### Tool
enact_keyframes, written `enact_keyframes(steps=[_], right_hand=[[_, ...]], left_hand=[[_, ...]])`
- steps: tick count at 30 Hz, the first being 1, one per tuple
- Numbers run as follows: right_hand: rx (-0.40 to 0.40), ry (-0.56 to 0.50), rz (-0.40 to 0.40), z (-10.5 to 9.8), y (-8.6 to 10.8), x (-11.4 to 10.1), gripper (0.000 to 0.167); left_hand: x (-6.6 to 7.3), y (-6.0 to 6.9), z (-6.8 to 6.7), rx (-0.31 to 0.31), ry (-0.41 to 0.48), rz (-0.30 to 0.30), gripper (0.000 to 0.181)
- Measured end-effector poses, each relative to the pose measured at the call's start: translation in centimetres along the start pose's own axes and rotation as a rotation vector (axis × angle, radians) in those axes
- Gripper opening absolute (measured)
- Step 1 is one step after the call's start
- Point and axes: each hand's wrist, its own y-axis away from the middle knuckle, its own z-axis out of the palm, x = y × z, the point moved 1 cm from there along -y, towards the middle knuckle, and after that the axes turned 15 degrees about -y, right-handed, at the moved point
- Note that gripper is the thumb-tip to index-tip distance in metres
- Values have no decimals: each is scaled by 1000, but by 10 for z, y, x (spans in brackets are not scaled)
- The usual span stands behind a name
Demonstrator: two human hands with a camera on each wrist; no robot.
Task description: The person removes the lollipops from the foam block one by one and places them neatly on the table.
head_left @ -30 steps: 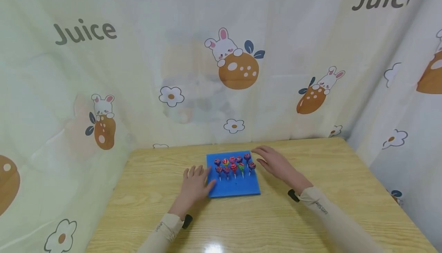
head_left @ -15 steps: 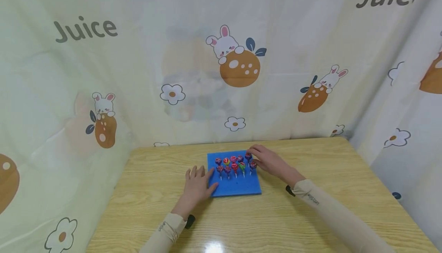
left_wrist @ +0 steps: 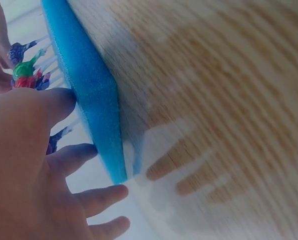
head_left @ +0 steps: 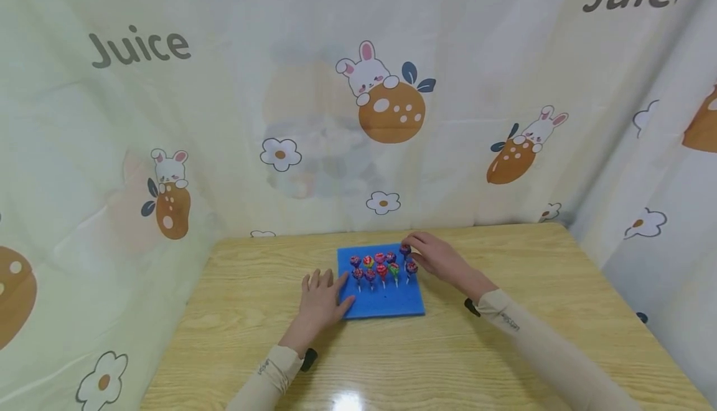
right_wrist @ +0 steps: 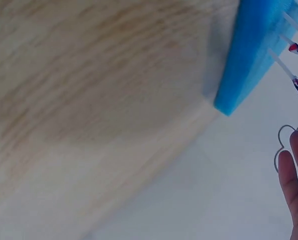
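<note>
In right fingers (head_left: 416, 238), corner lollipop (head_left: 405, 250) higher

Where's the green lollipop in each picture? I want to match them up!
Head: just below the middle, in the front row, right beside the red lollipop; that's the green lollipop.
Left wrist: upper left, near the edge; the green lollipop.
Right wrist: no green lollipop shows here.
Shared landmark: the blue board, seen in all three views, at top right in the right wrist one.
</note>
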Motion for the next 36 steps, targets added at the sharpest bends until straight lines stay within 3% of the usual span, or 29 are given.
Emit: enact_keyframes(steps=[7, 11, 14, 21, 28, 36], right_hand=[[0, 9, 28, -11, -6, -1, 29], [-32, -31, 122, -24, -9, 2, 27], [-98, -95, 208, -39, -10, 5, 27], [-345, -290, 338, -62, -4, 15, 25], [-489, -374, 430, -44, 9, 25, 24], [-512, -378, 450, -28, 8, 24, 23]], left_hand=[[0, 0, 2, -4, -2, -6, 60], [1, 1, 2, -11, 2, -7, 61], [1, 1, 1, -9, -6, -7, 61], [1, 0, 1, -16, -18, -6, 60], [1, 1, 2, -22, -4, -12, 60], [1, 0, 4, -18, -3, -12, 60]])
